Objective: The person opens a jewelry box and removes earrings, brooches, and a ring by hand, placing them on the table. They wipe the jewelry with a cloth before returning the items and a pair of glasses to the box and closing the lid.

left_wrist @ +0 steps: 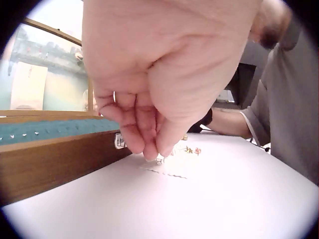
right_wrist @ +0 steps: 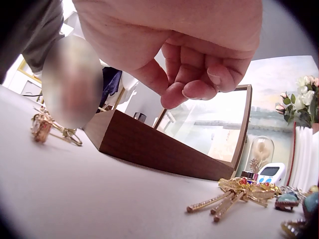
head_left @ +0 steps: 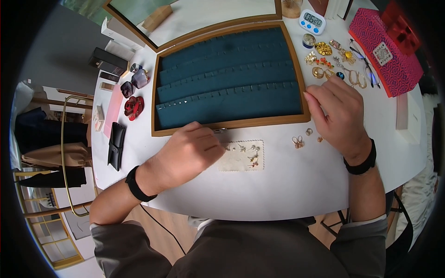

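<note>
My left hand (head_left: 192,150) reaches over a cream earring card (head_left: 232,163) with a scalloped edge, which lies in front of the wooden jewelry box (head_left: 232,124). In the left wrist view, its thumb and fingertips pinch a small earring (left_wrist: 159,162) at the card; the fingers hide most of it. Several stud earrings (head_left: 253,159) sit on the card's right side. My right hand (head_left: 340,113) hovers by the box's right front corner, its fingers loosely curled with nothing visible in them. A few small silver studs (head_left: 180,103) sit at the left of the box's front teal row.
The box's glass lid (head_left: 213,18) stands raised. Gold brooches and earrings (head_left: 324,48), eyeglasses (head_left: 366,65), a timer (head_left: 312,22) and a pink patterned case (head_left: 382,51) lie to the right. Sunglasses (head_left: 134,83), a red flower clip (head_left: 134,108) and a black pouch (head_left: 116,146) lie left.
</note>
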The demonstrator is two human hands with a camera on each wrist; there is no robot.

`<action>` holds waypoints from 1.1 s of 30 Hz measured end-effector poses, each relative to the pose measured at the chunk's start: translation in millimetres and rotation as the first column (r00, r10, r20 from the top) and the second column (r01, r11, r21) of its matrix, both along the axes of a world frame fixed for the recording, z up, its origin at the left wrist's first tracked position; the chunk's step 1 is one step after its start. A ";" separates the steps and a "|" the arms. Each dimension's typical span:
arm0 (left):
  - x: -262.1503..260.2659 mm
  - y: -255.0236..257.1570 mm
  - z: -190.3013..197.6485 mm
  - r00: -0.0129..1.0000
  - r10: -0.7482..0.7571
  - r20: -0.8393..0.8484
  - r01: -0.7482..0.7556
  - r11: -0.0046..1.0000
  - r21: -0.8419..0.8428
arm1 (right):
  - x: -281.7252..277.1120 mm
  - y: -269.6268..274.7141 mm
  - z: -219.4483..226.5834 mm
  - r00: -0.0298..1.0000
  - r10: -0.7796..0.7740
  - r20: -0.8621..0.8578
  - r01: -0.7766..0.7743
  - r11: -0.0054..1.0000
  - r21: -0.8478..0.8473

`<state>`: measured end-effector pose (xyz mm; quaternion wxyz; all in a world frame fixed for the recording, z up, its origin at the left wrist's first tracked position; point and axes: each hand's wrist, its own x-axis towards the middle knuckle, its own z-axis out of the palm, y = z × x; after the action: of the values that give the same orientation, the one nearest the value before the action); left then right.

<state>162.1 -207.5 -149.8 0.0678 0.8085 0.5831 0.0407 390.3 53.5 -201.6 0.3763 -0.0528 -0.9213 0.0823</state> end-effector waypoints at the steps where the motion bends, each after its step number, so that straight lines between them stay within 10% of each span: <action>1: -1.0 1.0 2.4 0.998 0.035 0.046 -0.035 0.999 -0.010 | 0.2 0.0 0.0 1.000 0.000 0.004 0.000 1.000 0.007; 23: -9.9 3.3 1.3 0.988 0.082 0.129 -0.082 0.997 -0.006 | 0.9 -0.1 -0.8 1.000 -0.008 0.013 0.008 1.000 0.010; 33: -75.5 17.1 30.1 0.845 0.520 0.122 -0.532 0.839 0.112 | -1.0 -1.5 -0.1 1.000 0.005 -0.006 -0.005 1.000 0.009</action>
<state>86.6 -190.5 -119.6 0.0216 0.6175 0.7748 0.1339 389.3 52.0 -201.7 0.3792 -0.0487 -0.9206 0.0792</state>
